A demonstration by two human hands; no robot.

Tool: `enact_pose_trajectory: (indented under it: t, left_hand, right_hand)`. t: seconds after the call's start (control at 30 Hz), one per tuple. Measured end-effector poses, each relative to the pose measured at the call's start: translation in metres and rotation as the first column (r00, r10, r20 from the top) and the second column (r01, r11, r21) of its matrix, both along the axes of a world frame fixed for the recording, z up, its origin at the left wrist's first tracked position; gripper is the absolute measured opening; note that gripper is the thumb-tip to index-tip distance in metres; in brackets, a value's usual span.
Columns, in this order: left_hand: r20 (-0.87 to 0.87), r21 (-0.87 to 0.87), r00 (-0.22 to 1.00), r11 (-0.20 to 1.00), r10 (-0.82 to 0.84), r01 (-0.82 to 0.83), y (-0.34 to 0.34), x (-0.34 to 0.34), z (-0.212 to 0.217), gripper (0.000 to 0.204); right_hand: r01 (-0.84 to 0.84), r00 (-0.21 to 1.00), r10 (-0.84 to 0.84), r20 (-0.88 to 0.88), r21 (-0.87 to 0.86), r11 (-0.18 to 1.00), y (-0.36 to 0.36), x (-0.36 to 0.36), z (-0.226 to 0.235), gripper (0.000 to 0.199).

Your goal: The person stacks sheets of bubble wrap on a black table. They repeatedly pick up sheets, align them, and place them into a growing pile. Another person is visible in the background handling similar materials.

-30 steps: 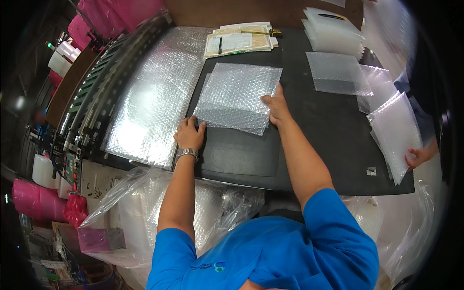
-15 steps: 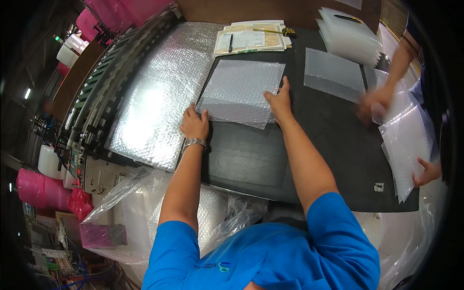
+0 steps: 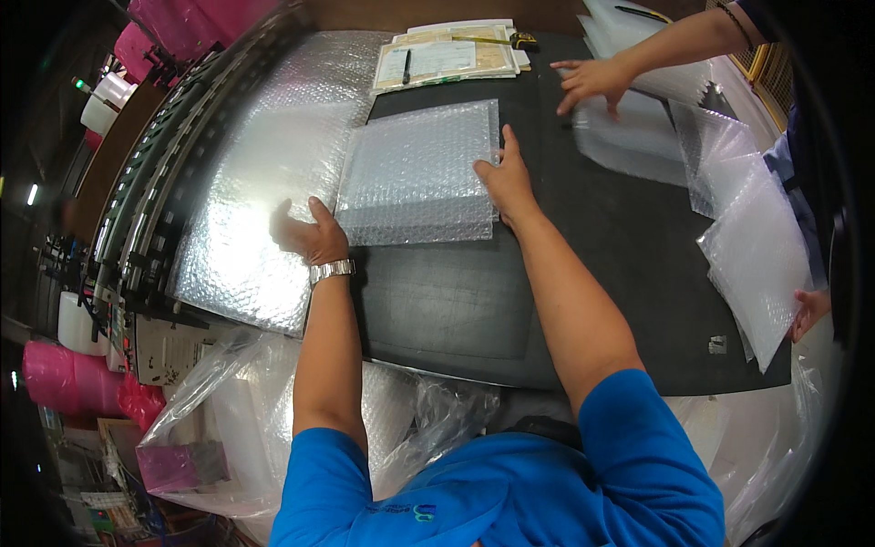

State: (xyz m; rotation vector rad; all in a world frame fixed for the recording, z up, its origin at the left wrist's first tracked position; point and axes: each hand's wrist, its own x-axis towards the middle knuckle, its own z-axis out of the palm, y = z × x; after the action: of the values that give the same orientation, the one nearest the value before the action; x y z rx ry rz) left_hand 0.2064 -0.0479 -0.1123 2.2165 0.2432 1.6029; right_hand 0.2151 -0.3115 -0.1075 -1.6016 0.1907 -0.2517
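Note:
A small stack of clear bubble wrap bags (image 3: 415, 164) lies on the black table in front of me. My right hand (image 3: 509, 182) touches the stack's right edge, thumb over the top and fingers stretched along the side. My left hand (image 3: 312, 237), with a metal watch at the wrist, is off the stack's lower left corner. Its fingers are spread above a long bubble wrap sheet (image 3: 273, 173), holding nothing. That sheet runs out from the roller machine (image 3: 164, 173) at the left.
At the right, a co-worker's hand (image 3: 597, 82) reaches over a bubble wrap bag (image 3: 638, 137); their other hand (image 3: 809, 314) holds more bags (image 3: 756, 246). Papers (image 3: 437, 59) with a pen and a tape measure (image 3: 522, 41) lie at the back. Clear plastic film (image 3: 210, 392) hangs by the front edge.
My left hand has let go of the stack and moved left over the long sheet. The stack's edges line up more closely. The co-worker's hand has swung toward the back and left.

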Motion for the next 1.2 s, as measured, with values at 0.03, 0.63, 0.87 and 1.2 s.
enact_pose_trajectory:
  t: [0.03,0.63,0.87,1.2]
  left_hand:
    - [-0.007,0.019,1.0,1.0,-0.007,0.007,-0.001,0.001,0.003,0.044]
    - [-0.591,-0.03,0.702,0.88,-0.397,0.473,-0.011,0.002,0.002,0.023]
    - [-0.408,0.022,0.854,0.931,-0.324,0.364,-0.001,0.009,-0.005,0.021]
    - [-0.493,-0.033,0.81,0.937,-0.317,0.346,-0.001,0.008,-0.005,0.028]
  right_hand:
    - [0.013,1.0,-0.013,0.004,-0.017,1.0,0.0,0.001,0.0,0.078]
    - [0.007,0.994,0.002,0.109,-0.087,0.996,0.006,-0.001,0.0,0.072]
    - [-0.014,0.995,0.021,0.096,-0.077,0.997,0.006,0.001,-0.002,0.071]
    - [-0.016,0.991,0.027,0.13,-0.09,0.996,0.005,0.002,-0.005,0.069]
